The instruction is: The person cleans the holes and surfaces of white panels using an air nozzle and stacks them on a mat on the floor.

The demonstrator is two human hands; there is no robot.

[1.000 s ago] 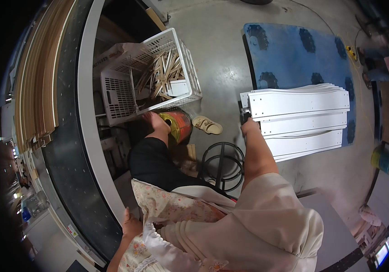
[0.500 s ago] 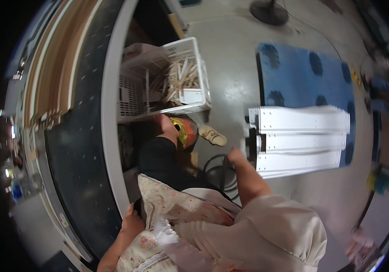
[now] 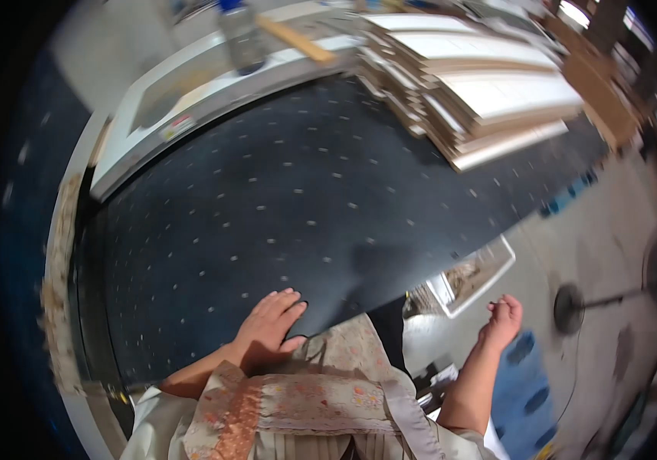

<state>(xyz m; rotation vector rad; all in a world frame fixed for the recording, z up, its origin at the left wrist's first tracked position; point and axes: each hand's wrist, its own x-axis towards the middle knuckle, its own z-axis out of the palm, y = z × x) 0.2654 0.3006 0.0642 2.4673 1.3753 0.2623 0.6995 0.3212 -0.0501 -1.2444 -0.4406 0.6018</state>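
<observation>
My left hand [image 3: 271, 322] lies flat on the near edge of a black table surface [image 3: 267, 230] dotted with small pale marks. Its fingers are stretched out and it holds nothing. Out to the right, past the table edge, my right hand [image 3: 503, 318] hangs in the air above the floor. The fingers there are curled in, slightly blurred, and no object shows in them. A white crate [image 3: 489, 280] with scrap pieces stands on the floor between that hand and the table.
Stacked white-faced boards [image 3: 489, 84] lie at the table's far right. A clear bottle with a blue cap [image 3: 242, 42] and a wooden strip [image 3: 294, 38] are near the white frame [image 3: 133, 142] at the back. A fan [image 3: 570, 307] and a blue platform [image 3: 524, 391] stand right.
The view has swung from the floor to the tabletop. My left hand has gone from the table's side onto its surface. My right hand has left the dark handle-like thing it was at.
</observation>
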